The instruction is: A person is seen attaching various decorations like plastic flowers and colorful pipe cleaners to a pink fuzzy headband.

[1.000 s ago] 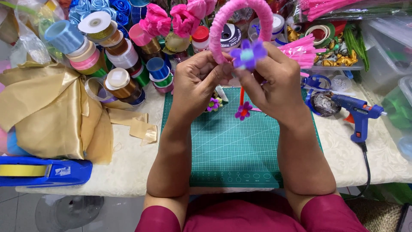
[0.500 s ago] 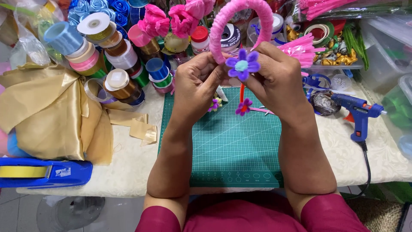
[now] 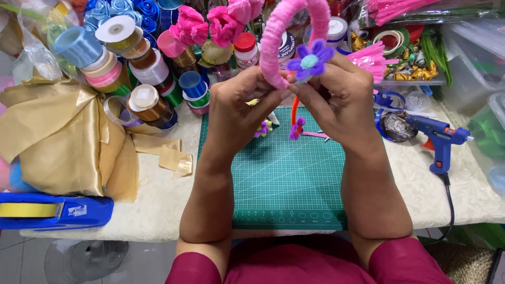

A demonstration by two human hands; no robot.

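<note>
The purple flower (image 3: 310,60) had risen onto the pink hoop (image 3: 273,47) — both hands, left (image 3: 239,105) and right (image 3: 342,102), pinched there, right nearer the flower.

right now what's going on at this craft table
A person holds a fuzzy pink hoop up over a green cutting mat. The left hand pinches the hoop's lower end, while the right hand presses a purple pipe-cleaner flower against it. Ribbon spools crowd the left side, gold fabric lies beside them, and a blue glue gun rests at right.
</note>
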